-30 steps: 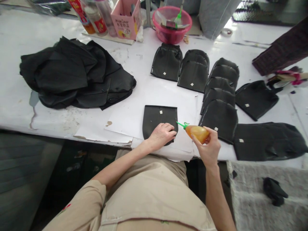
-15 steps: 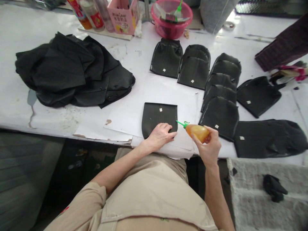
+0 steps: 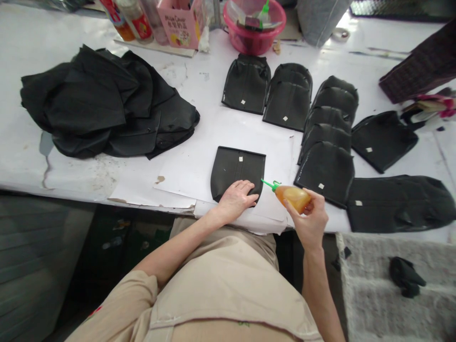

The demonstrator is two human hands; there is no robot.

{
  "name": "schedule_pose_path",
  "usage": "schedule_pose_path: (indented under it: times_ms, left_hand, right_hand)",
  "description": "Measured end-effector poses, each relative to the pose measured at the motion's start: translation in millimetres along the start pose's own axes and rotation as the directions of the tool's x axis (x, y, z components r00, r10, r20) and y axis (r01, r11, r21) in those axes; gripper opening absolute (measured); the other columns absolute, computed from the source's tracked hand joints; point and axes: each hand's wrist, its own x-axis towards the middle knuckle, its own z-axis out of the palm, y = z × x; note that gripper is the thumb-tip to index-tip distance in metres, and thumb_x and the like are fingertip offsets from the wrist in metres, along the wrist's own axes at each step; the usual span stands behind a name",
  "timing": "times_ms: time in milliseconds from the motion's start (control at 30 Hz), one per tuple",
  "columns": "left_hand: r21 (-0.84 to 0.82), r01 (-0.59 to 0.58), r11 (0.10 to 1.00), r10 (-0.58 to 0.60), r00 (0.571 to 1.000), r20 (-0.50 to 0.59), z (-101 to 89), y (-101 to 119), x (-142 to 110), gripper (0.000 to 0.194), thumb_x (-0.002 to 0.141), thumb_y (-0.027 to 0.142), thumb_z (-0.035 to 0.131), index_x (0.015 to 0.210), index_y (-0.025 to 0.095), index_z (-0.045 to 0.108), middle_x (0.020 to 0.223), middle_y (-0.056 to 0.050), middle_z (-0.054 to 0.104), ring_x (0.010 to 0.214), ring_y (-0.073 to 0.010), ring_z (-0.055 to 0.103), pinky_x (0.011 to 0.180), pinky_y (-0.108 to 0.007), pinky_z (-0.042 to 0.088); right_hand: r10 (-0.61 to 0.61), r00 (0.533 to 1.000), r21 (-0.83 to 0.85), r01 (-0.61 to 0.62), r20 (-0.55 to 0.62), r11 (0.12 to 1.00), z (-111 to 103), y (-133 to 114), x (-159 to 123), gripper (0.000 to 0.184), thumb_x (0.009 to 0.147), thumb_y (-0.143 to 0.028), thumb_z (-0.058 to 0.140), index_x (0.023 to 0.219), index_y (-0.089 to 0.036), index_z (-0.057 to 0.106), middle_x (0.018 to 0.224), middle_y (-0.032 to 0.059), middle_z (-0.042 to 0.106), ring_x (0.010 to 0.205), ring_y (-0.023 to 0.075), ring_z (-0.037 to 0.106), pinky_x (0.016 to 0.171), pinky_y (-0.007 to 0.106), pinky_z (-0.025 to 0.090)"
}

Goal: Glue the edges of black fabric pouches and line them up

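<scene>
A black pocket-shaped piece [image 3: 231,170] with a small pale sticker lies on the white table in front of me. My left hand [image 3: 238,199] rests flat across its lower right part, fingers stretched out, holding nothing. My right hand [image 3: 310,213] grips a squeeze bottle [image 3: 292,198] of amber liquid, tilted on its side. The bottle's green nozzle points left, and its tip is at the right edge of the black piece; whether it touches, I cannot tell.
Similar black pieces [image 3: 326,173] lie in overlapping rows to the right and behind. A heap of black fabric [image 3: 107,104] covers the left. At the back stand a pink basin [image 3: 254,35], a pink box [image 3: 178,26] and jars [image 3: 137,21]. The table's front edge [image 3: 153,203] is torn.
The black piece has turned slightly clockwise and shifted a little away from me under my left hand. My right hand and the bottle have hardly moved.
</scene>
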Motion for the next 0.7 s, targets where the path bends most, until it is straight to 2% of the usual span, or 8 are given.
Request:
schedule_pose_path:
  times_ms: [333,567,700]
  left_hand:
    - [0.013,0.002,1.0,-0.002,1.0,-0.03,2.6,2.0,-1.3,0.017,0.095,0.031,0.076,0.11,0.023,0.077,0.132,-0.012,0.069,0.131,-0.0261,0.062,0.119,-0.048,0.045]
    - [0.011,-0.005,1.0,0.006,0.995,-0.098,7.4,0.7,-3.5,0.013,0.093,0.03,0.079,0.102,0.021,0.077,0.129,-0.012,0.071,0.129,-0.0269,0.064,0.118,-0.049,0.047]
    - [-0.003,-0.016,1.0,0.015,0.984,-0.175,13.1,0.2,-4.3,0.013,0.089,0.029,0.083,0.095,0.019,0.076,0.126,-0.012,0.073,0.126,-0.0286,0.067,0.115,-0.05,0.05]
  right_hand:
    - [0.053,0.998,0.015,-0.053,0.019,0.998,-6.8,1.7,-15.8,0.064,0.075,-0.058,0.086,0.123,-0.021,0.064,0.11,0.0083,0.072,0.087,0.0253,0.071,0.073,0.039,0.061]
    - [0.059,0.998,0.014,-0.059,0.003,0.998,-10.8,1.6,-29.4,0.064,0.076,-0.057,0.086,0.124,-0.021,0.064,0.114,0.0097,0.072,0.088,0.025,0.073,0.073,0.038,0.063]
    - [0.068,0.998,0.006,-0.068,0.0,0.998,-12.7,2.1,-36.4,0.063,0.077,-0.055,0.086,0.125,-0.02,0.064,0.116,0.0103,0.071,0.093,0.0257,0.073,0.076,0.039,0.063]
